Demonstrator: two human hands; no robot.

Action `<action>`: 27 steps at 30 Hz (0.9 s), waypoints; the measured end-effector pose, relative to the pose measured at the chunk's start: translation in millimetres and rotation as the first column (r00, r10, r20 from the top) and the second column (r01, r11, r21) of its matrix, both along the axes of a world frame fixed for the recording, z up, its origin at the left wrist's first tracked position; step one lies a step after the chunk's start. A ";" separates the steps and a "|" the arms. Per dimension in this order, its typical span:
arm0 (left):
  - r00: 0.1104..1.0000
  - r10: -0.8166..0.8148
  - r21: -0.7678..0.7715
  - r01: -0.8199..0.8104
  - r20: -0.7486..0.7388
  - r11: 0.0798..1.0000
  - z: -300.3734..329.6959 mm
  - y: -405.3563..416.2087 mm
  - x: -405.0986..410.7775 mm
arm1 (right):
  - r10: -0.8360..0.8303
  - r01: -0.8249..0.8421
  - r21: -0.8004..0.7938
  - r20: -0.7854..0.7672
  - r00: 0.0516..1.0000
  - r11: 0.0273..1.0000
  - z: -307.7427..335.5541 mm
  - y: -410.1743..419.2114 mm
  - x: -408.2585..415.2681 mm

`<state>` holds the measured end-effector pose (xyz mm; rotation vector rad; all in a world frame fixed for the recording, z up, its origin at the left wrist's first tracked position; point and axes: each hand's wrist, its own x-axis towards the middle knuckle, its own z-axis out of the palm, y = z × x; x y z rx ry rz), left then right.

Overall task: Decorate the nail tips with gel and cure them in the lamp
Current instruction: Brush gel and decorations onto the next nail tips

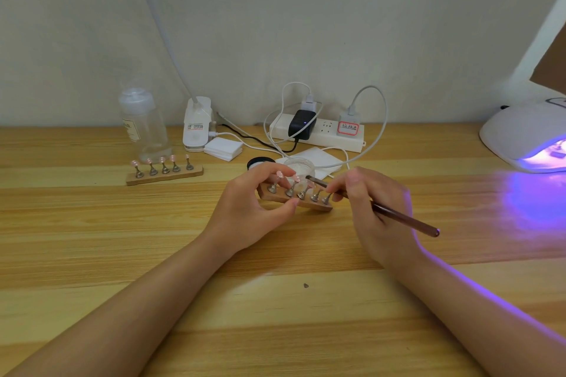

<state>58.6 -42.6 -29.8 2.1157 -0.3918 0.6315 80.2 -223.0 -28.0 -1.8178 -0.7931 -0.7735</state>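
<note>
A wooden nail-tip stand (318,207) with several metal pegs and pink nail tips lies at the table's middle. My left hand (248,211) grips its left end between thumb and fingers. My right hand (375,208) holds a brown brush (404,219) like a pen, its tip pointing left over the stand toward a small clear gel jar (298,167) just behind. A second stand (165,174) with pink tips sits at the left. The white curing lamp (520,138) glows violet at the far right.
A clear pump bottle (144,128), a white clip lamp base (197,125), stacked white pads (223,148), a black jar lid (260,162) and a power strip (324,131) with cables line the back of the wooden table (275,315).
</note>
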 end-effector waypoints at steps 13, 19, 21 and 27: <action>1.000 -0.002 -0.005 0.002 -0.012 1.000 0.9 0.2 -0.8 | 0.044 -0.045 0.130 0.011 0.999 0.990 4.6 -6.1 -6.6; 1.000 -0.006 -0.001 0.006 -0.011 1.000 1.4 -0.1 -1.4 | 0.175 -0.042 0.354 -0.353 0.919 0.934 14.4 2.5 -6.9; 1.000 -0.010 0.000 0.010 -0.007 1.000 1.5 0.0 -1.3 | 0.210 -0.021 0.409 -0.424 0.881 0.912 15.8 4.3 -5.0; 1.000 -0.017 0.000 0.017 -0.003 1.000 1.5 -0.3 -1.4 | 0.224 0.060 0.466 -0.529 0.818 0.883 18.9 5.2 0.6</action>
